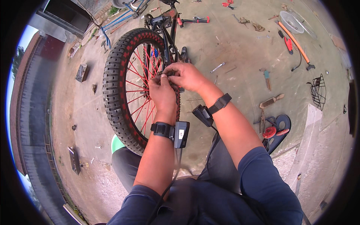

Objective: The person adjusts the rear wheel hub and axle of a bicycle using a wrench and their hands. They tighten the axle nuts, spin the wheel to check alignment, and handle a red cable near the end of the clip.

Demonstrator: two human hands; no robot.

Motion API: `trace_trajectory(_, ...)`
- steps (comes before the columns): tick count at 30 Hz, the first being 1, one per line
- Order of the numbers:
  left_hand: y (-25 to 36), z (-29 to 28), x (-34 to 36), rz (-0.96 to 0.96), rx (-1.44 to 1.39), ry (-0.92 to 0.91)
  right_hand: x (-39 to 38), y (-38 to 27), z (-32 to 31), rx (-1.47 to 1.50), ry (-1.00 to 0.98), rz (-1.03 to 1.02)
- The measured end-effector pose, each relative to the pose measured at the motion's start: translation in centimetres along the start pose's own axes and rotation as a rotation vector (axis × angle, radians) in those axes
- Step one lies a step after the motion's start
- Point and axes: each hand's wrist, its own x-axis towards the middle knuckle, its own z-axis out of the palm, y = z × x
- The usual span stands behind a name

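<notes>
Before me stands a bicycle (pixel 171 35) with a fat, knobbly black tyre (pixel 112 84) and red spokes (pixel 135 83). My left hand (pixel 163 93) is at the right side of the wheel, thumb and fingers pinched together. Meeting it from the right, my right hand (pixel 186 76) has its fingertips closed at the same spot, beside the bicycle's frame. Whatever small part sits between the fingertips is hidden by the fingers. Each wrist wears a black strap with a small device and a cable.
Right of the bicycle lie a spanner (pixel 217 67), a brush (pixel 272 101), an orange-handled tool (pixel 295 43), a clear basin (pixel 291 23), a black wire basket (pixel 318 93) and a black-and-red part (pixel 279 129). A dark box (pixel 81 73) stands left. Something green (pixel 116 144) shows beside my left leg.
</notes>
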Motion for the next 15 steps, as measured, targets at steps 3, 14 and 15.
trace_trajectory(3,0.2,-0.7,0.5,-0.085,-0.077,-0.078,-0.4,0.1,0.8,0.006,0.070,0.007)
trace_trajectory(14,0.8,-0.6,-0.4,-0.131,-0.124,0.007,-0.2,1.2,1.9,0.023,0.210,0.104)
trace_trajectory(15,0.8,-0.5,-0.4,-0.112,-0.117,0.028,-0.2,1.3,1.8,0.037,0.222,0.139)
